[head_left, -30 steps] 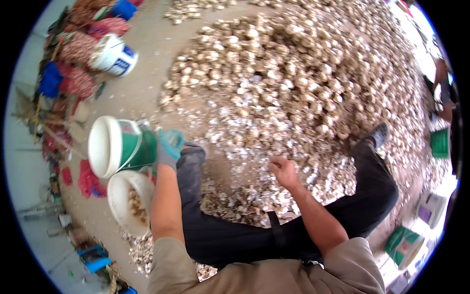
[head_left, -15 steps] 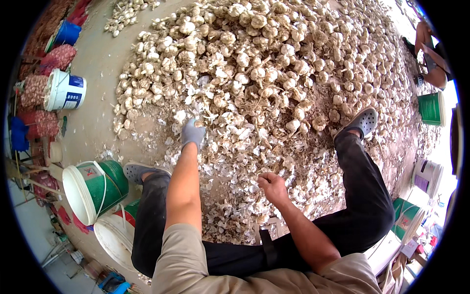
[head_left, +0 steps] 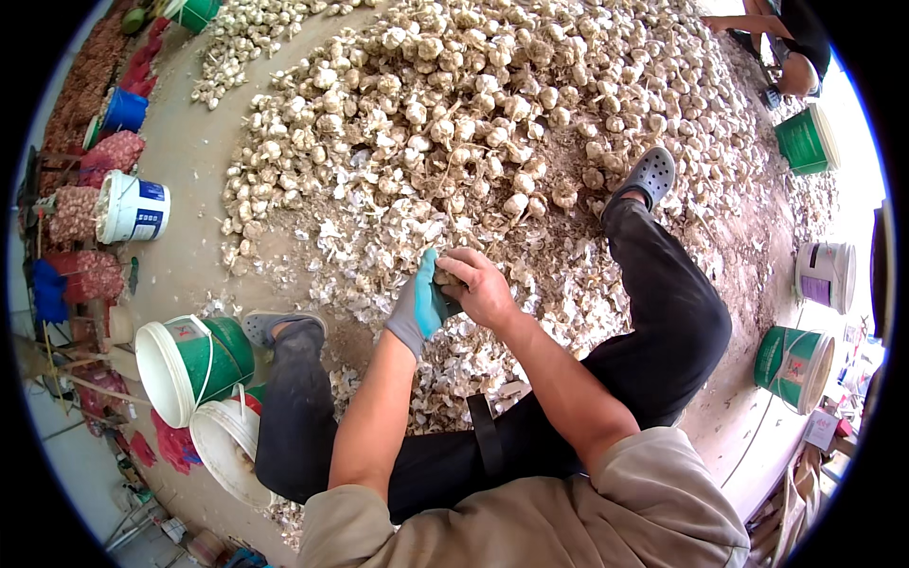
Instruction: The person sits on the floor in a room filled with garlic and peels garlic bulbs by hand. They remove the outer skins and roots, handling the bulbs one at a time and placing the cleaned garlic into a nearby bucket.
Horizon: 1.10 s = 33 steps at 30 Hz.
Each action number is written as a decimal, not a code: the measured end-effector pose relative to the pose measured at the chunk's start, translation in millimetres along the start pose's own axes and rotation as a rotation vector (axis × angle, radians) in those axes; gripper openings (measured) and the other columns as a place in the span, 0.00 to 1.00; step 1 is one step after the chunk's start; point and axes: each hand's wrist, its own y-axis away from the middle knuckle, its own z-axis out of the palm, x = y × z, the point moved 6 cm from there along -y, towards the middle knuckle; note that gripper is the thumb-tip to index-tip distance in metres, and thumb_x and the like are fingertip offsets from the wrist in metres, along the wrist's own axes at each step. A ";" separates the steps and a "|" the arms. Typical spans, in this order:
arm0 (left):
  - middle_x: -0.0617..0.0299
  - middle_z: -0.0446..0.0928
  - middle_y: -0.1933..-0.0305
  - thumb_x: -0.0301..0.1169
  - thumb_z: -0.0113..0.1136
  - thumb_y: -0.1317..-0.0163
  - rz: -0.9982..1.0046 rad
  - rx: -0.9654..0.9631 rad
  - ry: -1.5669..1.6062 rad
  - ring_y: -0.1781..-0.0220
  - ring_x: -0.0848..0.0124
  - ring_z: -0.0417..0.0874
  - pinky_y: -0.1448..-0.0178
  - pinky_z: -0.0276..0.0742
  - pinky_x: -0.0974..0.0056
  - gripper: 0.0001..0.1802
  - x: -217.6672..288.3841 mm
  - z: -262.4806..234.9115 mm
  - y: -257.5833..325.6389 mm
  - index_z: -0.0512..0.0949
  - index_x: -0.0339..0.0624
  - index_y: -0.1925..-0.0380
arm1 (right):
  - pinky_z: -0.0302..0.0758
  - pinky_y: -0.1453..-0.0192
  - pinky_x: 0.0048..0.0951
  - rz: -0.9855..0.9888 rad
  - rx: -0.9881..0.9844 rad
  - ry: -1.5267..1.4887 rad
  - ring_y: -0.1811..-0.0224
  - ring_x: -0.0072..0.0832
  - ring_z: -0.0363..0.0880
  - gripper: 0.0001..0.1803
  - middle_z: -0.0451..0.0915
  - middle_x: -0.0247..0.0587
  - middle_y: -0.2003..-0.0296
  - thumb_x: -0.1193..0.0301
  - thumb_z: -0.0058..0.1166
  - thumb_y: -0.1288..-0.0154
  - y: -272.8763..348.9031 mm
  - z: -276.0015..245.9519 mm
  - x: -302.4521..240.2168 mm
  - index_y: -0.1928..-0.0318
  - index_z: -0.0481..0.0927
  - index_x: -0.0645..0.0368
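Observation:
In front of my knees, my two hands meet above a layer of loose white garlic skins (head_left: pixel 530 308). My left hand (head_left: pixel 421 301), in a grey glove with a teal palm, is closed around a garlic bulb (head_left: pixel 446 278), of which only a small brownish patch shows. My bare right hand (head_left: pixel 485 292) presses its curled fingers on the bulb from the other side. Whether the right fingers also hold a small tool cannot be made out. Beyond the hands spreads a big heap of garlic bulbs (head_left: pixel 454 104), dusty and off-white.
Beside my left leg stand a green bucket (head_left: pixel 222 355) and a tilted white bucket (head_left: pixel 220 445). On the right are another green bucket (head_left: pixel 791 369) and a white pail (head_left: pixel 826 275). Red net sacks (head_left: pixel 90 216) line the left side. Another person (head_left: pixel 795 52) crouches at the far right.
My left hand has come back from the heap toward my body and turned its palm to the right. My right hand has moved up and left to meet it. The view has shifted.

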 end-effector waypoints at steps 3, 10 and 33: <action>0.58 0.78 0.58 0.55 0.43 0.28 0.070 0.079 -0.008 0.56 0.64 0.81 0.51 0.82 0.59 0.26 -2.0 27.7 13.8 0.74 0.42 0.54 | 0.77 0.46 0.35 0.091 -0.034 -0.140 0.51 0.41 0.79 0.24 0.76 0.40 0.50 0.72 0.66 0.45 4.4 -7.4 -6.0 0.46 0.79 0.49; 0.64 0.78 0.68 0.55 0.49 0.30 0.181 0.104 0.034 0.62 0.68 0.79 0.52 0.79 0.60 0.23 -27.0 12.4 26.5 0.78 0.47 0.63 | 0.79 0.59 0.23 0.219 -0.031 -0.798 0.61 0.23 0.82 0.08 0.75 0.36 0.59 0.77 0.55 0.31 19.6 3.1 5.0 0.55 0.82 0.65; 0.54 0.79 0.51 0.39 0.47 0.28 0.418 0.337 -0.242 0.52 0.64 0.81 0.47 0.82 0.59 0.18 -5.5 -10.8 56.0 0.76 0.39 0.48 | 0.78 0.53 0.38 0.672 -0.054 -0.356 0.62 0.36 0.82 0.30 0.83 0.49 0.65 0.49 0.62 0.39 55.8 25.7 -10.2 0.56 0.78 0.68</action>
